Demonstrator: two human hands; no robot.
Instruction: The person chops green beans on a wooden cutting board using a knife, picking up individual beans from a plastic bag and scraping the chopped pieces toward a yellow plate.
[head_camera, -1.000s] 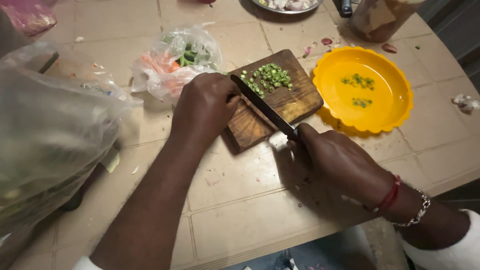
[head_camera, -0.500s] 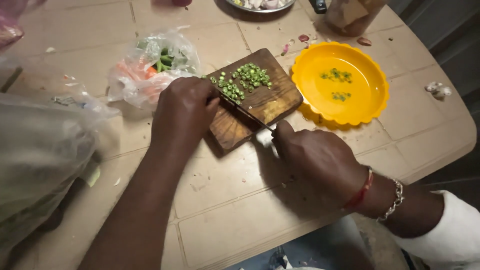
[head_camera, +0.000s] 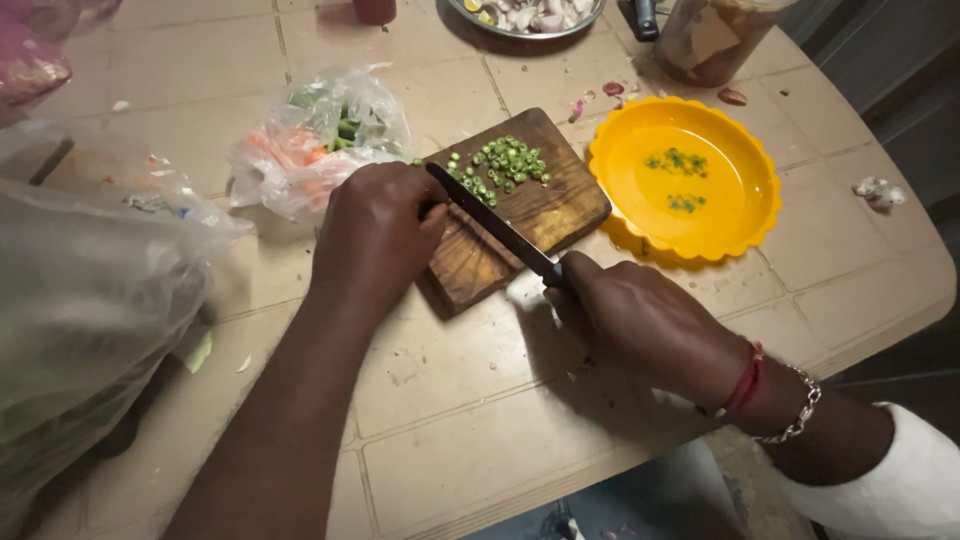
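- Chopped green pieces (head_camera: 505, 163) lie in a loose heap on the far half of the wooden cutting board (head_camera: 540, 215), just beyond both hands; that is where the work sits in the head view, the only view given.
- Right hand (head_camera: 640, 320) is clamped on the handle of the dark knife (head_camera: 490, 222), whose blade runs up and left across the board to its tip by the left hand's fingers.
- Left hand (head_camera: 375, 235) rests curled on the board's near left corner, knuckles up; whether its fingers pin anything under them cannot be told.
- Compared with half a second ago, the heap, blade and both hands keep the same arrangement; only the camera's framing has shifted a little. Judged from that, the cutting sits between strokes with the pile much as it was.
- Yellow scalloped dish (head_camera: 720, 215) sits just right of the board, beyond the right hand, with a few green bits inside.
- Clear bag of vegetables (head_camera: 320, 150) lies just beyond the left hand, touching the board's left edge or close to it, crowding that side.
- Large cloudy plastic bag (head_camera: 90, 300) bulks well left of the left forearm.
- Metal bowl (head_camera: 530, 15) and a jar (head_camera: 710, 40) stand far beyond the board, clear of the blade.
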